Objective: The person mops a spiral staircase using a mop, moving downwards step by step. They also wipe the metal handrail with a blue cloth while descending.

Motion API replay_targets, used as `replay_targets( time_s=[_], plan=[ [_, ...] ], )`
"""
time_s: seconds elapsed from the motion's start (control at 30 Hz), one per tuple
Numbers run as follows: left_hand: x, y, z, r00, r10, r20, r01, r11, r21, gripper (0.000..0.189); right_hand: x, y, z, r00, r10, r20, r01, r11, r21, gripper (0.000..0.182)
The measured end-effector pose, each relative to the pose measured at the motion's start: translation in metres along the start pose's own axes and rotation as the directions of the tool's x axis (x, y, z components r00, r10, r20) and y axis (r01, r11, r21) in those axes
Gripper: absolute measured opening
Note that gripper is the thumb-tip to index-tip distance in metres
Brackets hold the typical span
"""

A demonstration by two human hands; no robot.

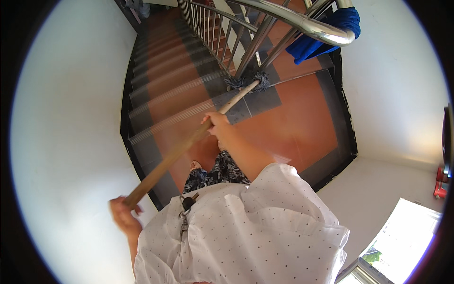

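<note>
A mop's wooden handle (166,161) slants across my front from lower left to upper right. Near its top end my left hand (124,214) grips it, a little blurred, beside the left wall. Farther down the shaft, my right hand (217,123) is closed around the wood. The grey string mop head (261,81) rests on the dark tiles at the foot of the stainless steel railing posts (252,51). Some of its strands spread left around the posts, at the edge of the landing.
Red and dark grey stairs (173,72) descend ahead from the tiled landing (298,120). A blue cloth (315,42) hangs on the curved steel handrail (315,26). White walls (71,124) stand on both sides, with a bright window (400,241) at lower right.
</note>
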State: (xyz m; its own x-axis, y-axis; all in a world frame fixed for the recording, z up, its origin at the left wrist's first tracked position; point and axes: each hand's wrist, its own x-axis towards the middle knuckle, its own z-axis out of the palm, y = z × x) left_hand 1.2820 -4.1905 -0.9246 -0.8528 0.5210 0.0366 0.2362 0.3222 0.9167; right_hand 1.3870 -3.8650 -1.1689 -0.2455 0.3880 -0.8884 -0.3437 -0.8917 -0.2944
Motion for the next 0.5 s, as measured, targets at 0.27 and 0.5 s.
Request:
replay_targets(
  time_s=[0.27,0.5],
  plan=[
    [0.078,0.045,0.031,0.940,0.311,0.138,-0.321,0.946,0.052,0.034,0.002,-0.022,-0.001,0.997,-0.018,0.078,-0.013,0.927,0.375,0.013],
    [0.086,0.015,0.054,0.843,0.306,0.443,-0.359,0.932,0.040,0.021,0.000,0.025,-0.042,0.998,0.015,0.064,-0.046,0.857,0.513,0.010]
  ],
)
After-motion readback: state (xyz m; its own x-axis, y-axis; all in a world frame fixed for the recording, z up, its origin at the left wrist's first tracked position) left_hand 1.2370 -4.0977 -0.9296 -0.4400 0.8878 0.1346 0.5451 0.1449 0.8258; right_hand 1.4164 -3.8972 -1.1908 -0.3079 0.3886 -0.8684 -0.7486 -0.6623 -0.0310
